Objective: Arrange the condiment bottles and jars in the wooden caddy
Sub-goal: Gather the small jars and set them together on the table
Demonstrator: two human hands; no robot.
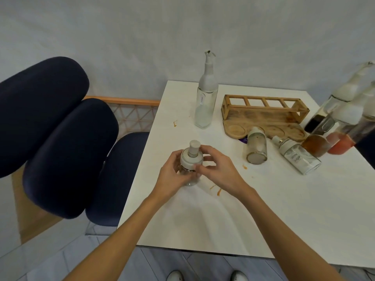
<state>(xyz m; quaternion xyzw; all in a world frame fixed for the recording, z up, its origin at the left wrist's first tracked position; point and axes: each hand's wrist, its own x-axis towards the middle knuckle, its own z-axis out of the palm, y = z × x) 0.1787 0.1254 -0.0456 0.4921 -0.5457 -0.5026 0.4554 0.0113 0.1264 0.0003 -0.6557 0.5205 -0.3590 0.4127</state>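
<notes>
Lying glass jar [300,159] label: "White sugar".

The near half of the surface [274,216] lies bare and gives wide passage. A lying jar [256,148] and the white sugar jar [298,159] block the front of the wooden caddy [263,120]. A tall bottle [206,102] stands just left of it; leaning bottles [332,110] crowd its right end. From above, it is open.

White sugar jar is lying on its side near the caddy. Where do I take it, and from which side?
Take the white sugar jar around its glass body mid-length, coming from above, grip across its width. It lies flat, cap toward the caddy; the cap end looks narrow and likely less secure.
</notes>
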